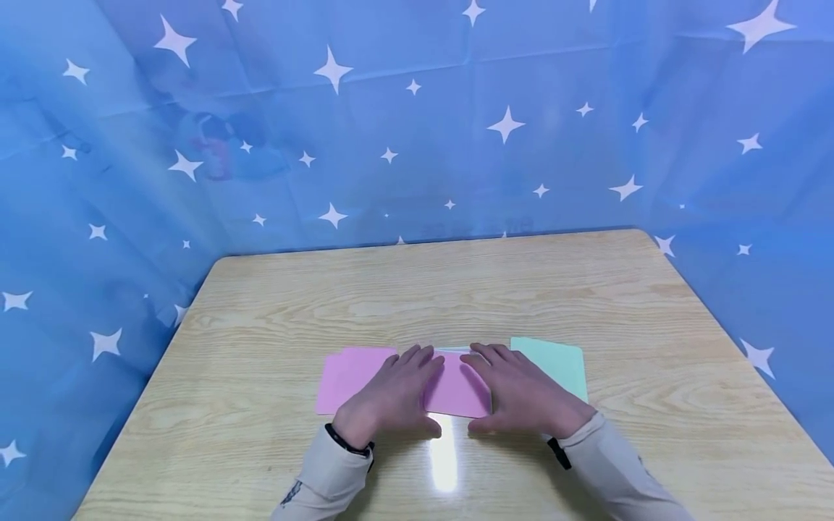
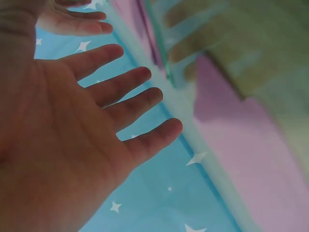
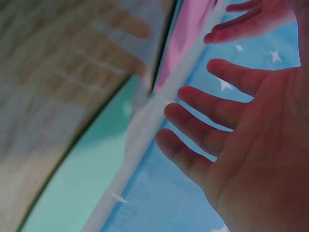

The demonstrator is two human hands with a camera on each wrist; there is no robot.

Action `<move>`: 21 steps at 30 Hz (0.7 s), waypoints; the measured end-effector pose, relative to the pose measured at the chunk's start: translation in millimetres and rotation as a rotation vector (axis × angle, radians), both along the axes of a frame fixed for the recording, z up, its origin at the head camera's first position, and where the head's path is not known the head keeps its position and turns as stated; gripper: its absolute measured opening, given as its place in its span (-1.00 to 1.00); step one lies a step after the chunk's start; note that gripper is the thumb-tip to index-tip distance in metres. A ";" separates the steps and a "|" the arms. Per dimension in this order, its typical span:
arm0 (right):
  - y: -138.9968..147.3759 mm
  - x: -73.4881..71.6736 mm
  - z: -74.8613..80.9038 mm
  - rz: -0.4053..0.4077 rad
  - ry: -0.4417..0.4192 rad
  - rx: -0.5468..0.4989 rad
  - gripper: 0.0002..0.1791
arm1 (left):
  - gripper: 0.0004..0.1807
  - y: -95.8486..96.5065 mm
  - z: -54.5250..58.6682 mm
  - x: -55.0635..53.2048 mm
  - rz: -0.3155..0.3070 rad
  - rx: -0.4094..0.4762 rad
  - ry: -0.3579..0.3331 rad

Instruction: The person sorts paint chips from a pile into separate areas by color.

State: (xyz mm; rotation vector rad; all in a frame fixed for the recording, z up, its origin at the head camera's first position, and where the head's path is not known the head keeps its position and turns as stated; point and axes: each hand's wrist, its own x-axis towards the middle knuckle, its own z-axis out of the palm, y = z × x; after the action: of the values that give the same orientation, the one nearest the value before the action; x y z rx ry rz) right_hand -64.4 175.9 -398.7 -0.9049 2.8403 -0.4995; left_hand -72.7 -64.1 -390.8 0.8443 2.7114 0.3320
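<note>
A pink rectangular sheet lies at the middle of the table, on top of a stack whose pale blue edge shows along its far side. To its left are overlapping pink sheets, partly covered by my left hand. A mint green sheet lies to the right, partly behind my right hand. Both hands flank the middle stack, palms turned inward, fingers spread and thumbs toward me. In the wrist views the left fingers and right fingers are extended with nothing between them.
The sheets rest on a light wood-grain table with rounded far corners. A blue cloth with white stars hangs behind it and along both sides. A bright reflection shows on the tabletop between the hands.
</note>
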 end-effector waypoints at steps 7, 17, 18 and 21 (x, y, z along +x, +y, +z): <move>-2.2 -0.4 -4.7 0.032 0.004 -0.008 -0.02 | 0.13 -1.4 -6.2 0.6 -0.024 0.005 0.012; -4.3 -5.2 -6.3 0.079 0.024 -0.077 -0.10 | 0.00 -1.1 -7.5 0.0 -0.062 0.005 0.096; -4.1 -5.3 -6.5 0.075 0.022 -0.078 -0.09 | 0.00 -0.7 -7.8 0.1 -0.063 0.004 0.099; -2.8 -5.7 -6.9 0.054 0.007 -0.070 -0.07 | -0.01 -0.1 -8.1 0.4 -0.060 -0.002 0.100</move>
State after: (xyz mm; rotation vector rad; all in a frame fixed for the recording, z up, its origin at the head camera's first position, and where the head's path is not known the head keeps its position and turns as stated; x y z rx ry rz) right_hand -70.1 173.1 -405.6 -0.9946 2.8118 -0.5931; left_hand -72.3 -64.2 -398.9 0.9635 2.7700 0.2808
